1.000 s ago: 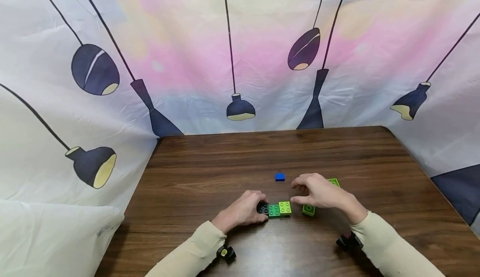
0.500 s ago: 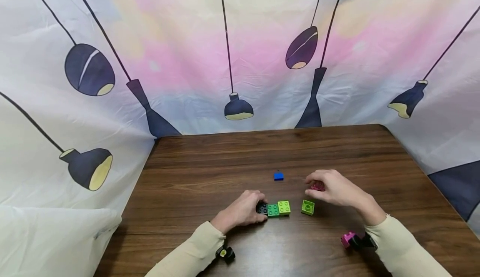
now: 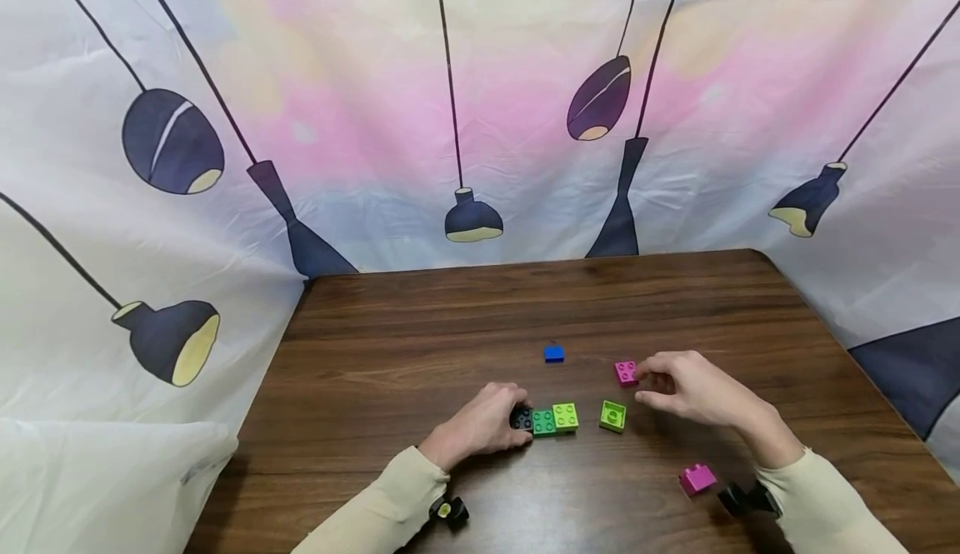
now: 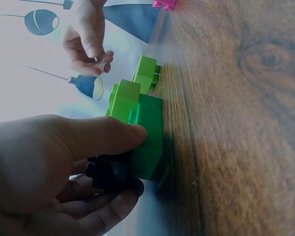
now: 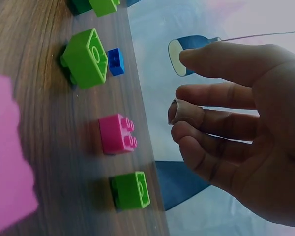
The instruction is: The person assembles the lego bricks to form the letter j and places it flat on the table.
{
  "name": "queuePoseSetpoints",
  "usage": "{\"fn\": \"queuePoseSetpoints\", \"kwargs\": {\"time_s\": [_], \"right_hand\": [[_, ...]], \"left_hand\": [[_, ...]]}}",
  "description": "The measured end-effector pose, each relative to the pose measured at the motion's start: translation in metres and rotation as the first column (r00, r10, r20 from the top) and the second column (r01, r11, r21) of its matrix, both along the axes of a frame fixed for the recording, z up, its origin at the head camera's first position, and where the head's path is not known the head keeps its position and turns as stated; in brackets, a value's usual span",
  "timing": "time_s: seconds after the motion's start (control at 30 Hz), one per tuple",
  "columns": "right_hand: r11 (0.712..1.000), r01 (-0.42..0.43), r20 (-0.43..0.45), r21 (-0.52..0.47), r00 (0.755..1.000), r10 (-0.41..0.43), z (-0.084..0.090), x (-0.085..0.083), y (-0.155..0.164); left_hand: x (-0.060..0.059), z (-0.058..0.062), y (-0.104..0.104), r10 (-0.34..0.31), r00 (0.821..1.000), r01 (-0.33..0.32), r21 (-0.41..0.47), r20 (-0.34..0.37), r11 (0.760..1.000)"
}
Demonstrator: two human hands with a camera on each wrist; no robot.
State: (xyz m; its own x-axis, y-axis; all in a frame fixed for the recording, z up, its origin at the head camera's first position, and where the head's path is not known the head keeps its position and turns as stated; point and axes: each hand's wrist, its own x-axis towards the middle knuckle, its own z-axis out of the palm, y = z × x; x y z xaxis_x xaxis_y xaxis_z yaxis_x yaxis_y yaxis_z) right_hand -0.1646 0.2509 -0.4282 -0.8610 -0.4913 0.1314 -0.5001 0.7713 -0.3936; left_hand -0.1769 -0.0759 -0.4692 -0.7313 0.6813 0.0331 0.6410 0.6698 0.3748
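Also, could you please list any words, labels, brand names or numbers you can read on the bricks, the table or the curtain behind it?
None: no readable text shows in any view.
The curtain carries only printed hanging lamps, no lettering.
The bricks, such as the pink brick by the right hand and the joined bricks held by the left hand, show bare studs; any stud embossing is too small to read.

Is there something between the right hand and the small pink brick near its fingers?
Nothing visible. The right hand is open, its fingertips just beside the pink brick on the table, with only bare wood between. The lime brick lies nearer the person, off that path.
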Motion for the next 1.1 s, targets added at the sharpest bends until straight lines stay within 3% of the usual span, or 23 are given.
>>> {"fn": "queuePoseSetpoints", "kwargs": {"time_s": [0.33,0.77,0.93,1.1], "right_hand": [[0.999,0.009,0.090,0.039,0.996,-0.012,-0.008,0.017,0.014],[0.999,0.023,-0.024,0.038,0.999,-0.022,-0.020,0.038,0.020],[0.999,0.000,0.003,0.037,1.000,0.000,-0.023,0.044,0.024],[0.999,-0.037,0.085,0.032,0.996,0.034,-0.023,0.046,0.025]], "left_hand": [[0.001,-0.001,0.001,0.008,1.000,-0.008,-0.009,0.019,1.000],[0.001,0.000,0.000,0.008,1.000,-0.008,0.004,0.006,1.000],[0.001,0.000,0.001,0.003,1.000,-0.003,0.007,0.010,1.000],[0.001,0.000,0.001,0.003,1.000,-0.003,0.000,0.013,1.000]]}}
